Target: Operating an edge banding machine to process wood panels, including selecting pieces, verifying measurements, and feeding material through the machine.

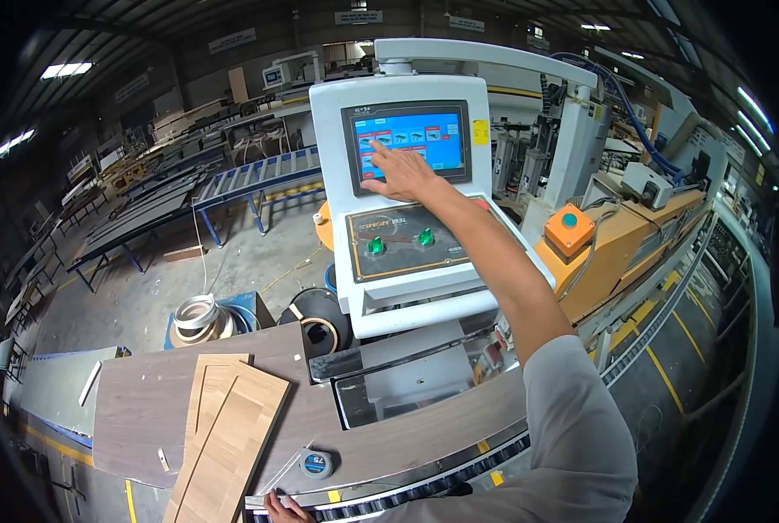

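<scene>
My right hand reaches up to the touch screen of a white control panel. Its index finger is stretched out onto the blue display, the other fingers loosely spread, and it holds nothing. Below the screen, two green knobs sit on a dark switch plate. Only partly in view at the lower edge, my left hand rests by the front edge of the brown worktop, fingers apart. Two light wooden panel doors overlap beside it, and a tape measure lies just beyond.
An orange box with a green button stands on the yellow machine at right. Rolls of edge banding and a black bin are behind the worktop. A blue roller conveyor runs farther back. A chain track curves along the front.
</scene>
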Demonstrator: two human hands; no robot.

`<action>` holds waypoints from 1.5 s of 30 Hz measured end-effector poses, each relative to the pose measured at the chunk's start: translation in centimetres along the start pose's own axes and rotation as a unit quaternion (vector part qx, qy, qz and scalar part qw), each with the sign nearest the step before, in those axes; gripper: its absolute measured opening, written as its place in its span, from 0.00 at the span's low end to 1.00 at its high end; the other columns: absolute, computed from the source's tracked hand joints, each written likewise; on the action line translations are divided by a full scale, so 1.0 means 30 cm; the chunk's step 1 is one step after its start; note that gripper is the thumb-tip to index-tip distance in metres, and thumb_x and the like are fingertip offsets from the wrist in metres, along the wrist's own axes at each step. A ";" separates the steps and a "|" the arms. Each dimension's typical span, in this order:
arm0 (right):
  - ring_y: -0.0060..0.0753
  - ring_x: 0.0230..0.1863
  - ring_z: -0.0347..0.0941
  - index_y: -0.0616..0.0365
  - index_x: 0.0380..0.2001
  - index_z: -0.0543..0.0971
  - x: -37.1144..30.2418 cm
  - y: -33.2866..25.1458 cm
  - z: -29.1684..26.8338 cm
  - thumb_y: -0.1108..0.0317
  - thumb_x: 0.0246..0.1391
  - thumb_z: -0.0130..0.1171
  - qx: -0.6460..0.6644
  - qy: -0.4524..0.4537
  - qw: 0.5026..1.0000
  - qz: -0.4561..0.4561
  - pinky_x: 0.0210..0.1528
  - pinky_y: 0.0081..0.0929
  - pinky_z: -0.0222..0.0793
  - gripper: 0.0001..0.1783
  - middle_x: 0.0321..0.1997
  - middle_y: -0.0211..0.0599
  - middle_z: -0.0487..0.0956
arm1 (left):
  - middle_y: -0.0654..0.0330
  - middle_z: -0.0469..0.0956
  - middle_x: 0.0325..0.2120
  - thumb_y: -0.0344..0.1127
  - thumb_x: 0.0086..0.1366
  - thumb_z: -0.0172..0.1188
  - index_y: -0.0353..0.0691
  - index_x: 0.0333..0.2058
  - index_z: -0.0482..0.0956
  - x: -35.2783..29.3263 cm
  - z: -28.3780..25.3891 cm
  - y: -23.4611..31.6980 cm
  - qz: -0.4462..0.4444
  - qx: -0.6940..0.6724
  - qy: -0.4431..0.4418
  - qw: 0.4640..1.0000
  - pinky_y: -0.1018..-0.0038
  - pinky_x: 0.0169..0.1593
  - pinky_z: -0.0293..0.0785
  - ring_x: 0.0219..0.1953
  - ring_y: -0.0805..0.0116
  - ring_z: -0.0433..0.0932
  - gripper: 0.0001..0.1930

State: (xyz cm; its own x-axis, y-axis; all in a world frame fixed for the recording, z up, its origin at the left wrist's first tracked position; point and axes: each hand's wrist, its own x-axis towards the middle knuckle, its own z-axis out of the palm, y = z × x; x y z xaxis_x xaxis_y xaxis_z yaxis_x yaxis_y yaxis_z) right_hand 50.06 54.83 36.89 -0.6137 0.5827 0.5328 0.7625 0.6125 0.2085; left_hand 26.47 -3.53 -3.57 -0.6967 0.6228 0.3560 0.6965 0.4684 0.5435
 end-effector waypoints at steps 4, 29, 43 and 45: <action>0.47 0.52 0.74 0.59 0.45 0.75 -0.087 0.056 0.018 0.43 0.57 0.55 0.005 0.033 0.998 -0.053 0.50 0.42 0.74 0.29 0.72 0.44 0.59 | 0.39 0.70 0.50 0.47 0.71 0.47 0.36 0.52 0.73 0.014 -0.001 0.007 0.027 0.004 0.029 0.999 0.51 0.46 0.74 0.44 0.39 0.75 0.21; 0.39 0.34 0.79 0.63 0.33 0.74 -0.179 0.062 0.200 0.43 0.52 0.62 -0.095 0.121 0.986 -0.060 0.32 0.32 0.78 0.29 0.61 0.59 0.70 | 0.44 0.71 0.48 0.42 0.69 0.50 0.37 0.50 0.75 0.029 0.006 0.021 0.017 0.010 0.044 0.999 0.55 0.44 0.74 0.43 0.45 0.76 0.17; 0.46 0.35 0.81 0.67 0.36 0.75 -0.159 0.027 0.210 0.38 0.49 0.62 -0.042 0.055 0.997 0.021 0.33 0.38 0.78 0.36 0.59 0.70 0.68 | 0.41 0.70 0.50 0.53 0.70 0.47 0.34 0.51 0.70 -0.012 0.023 -0.058 0.006 0.060 -0.012 0.998 0.52 0.39 0.77 0.40 0.45 0.77 0.25; 0.46 0.33 0.82 0.69 0.36 0.76 -0.157 0.030 0.193 0.36 0.47 0.62 -0.035 0.050 0.996 0.068 0.34 0.36 0.78 0.38 0.58 0.74 0.68 | 0.39 0.68 0.50 0.58 0.70 0.43 0.34 0.52 0.70 0.002 0.041 -0.059 0.031 0.066 -0.010 0.997 0.53 0.40 0.77 0.42 0.45 0.76 0.30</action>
State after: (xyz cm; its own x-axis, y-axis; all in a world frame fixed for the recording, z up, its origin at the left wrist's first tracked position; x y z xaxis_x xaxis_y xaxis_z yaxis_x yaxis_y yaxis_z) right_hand 52.45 55.73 29.80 -0.4828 0.5993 0.6385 0.8519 0.4903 0.1840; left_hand 25.41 -3.54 -5.45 -0.6482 0.6657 0.3698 0.7562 0.5056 0.4153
